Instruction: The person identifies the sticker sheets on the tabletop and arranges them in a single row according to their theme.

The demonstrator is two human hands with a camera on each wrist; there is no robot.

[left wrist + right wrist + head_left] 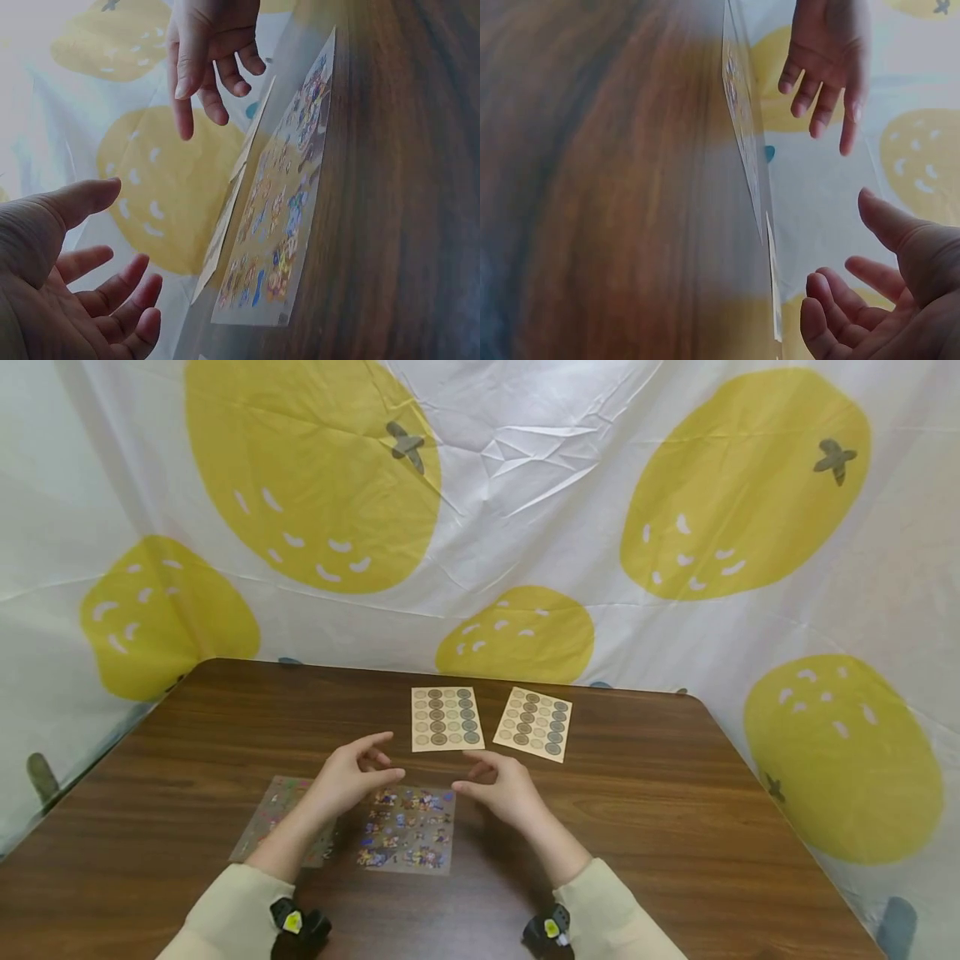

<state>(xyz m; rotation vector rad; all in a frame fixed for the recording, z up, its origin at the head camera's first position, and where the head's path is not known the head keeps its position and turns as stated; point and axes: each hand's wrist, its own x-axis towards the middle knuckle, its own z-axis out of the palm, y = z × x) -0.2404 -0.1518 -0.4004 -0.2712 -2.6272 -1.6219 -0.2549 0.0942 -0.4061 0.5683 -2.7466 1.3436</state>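
Note:
My left hand (351, 778) hovers above the two clear sticker sheets with its fingers loosely bent and nothing in them. Facing it, my right hand (504, 787) hangs over the table, also holding nothing, thumb and fingers apart. Between and below the hands lies a clear sheet of colourful cartoon stickers (408, 831). A second clear sticker sheet (262, 818) is partly hidden under the left forearm. Beyond the hands lie two cream sheets of round stickers: the left cream sheet (447, 718) straight, the right cream sheet (533, 724) turned at an angle. Both empty hands show in the left wrist view.
The dark wooden table (660, 835) reaches back to a white curtain (525, 460) printed with large yellow fruit. Each wrist wears a black strapped device, the left device (298, 927) and the right device (549, 931), over cream sleeves.

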